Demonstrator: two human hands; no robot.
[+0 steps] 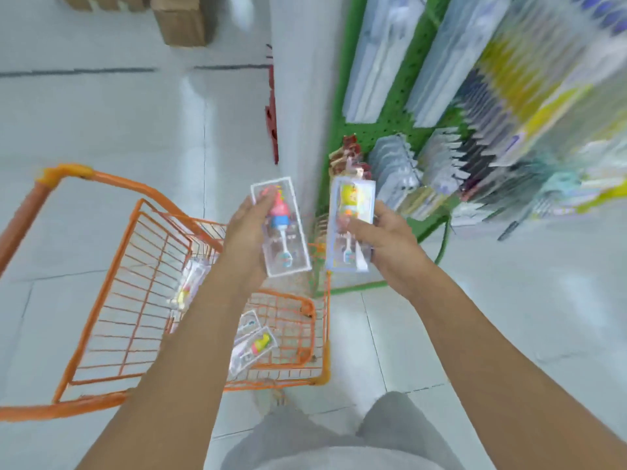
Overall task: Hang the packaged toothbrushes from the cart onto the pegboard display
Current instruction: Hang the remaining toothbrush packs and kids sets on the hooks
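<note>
My left hand [246, 237] holds a clear pack with a pink and blue toothbrush [283, 228] above the orange wire cart [112, 300]. A pack with a yellow toothbrush [351, 215] is gripped in my right hand [386, 245], close to the green pegboard [393, 106] on the right. Both packs stand roughly upright, side by side and apart. More packaged toothbrushes lie in the cart: one at its left side [188, 286] and a couple near its front [252, 347]. Several packs hang on the pegboard's lower left [349, 157].
Rows of hanging packaged goods [509, 113] fill the pegboard to the right, blurred. Cardboard boxes [183, 22] stand on the tiled floor at the back. A red rack edge [273, 110] stands beside a white pillar. My grey-trousered legs [325, 439] are at the bottom.
</note>
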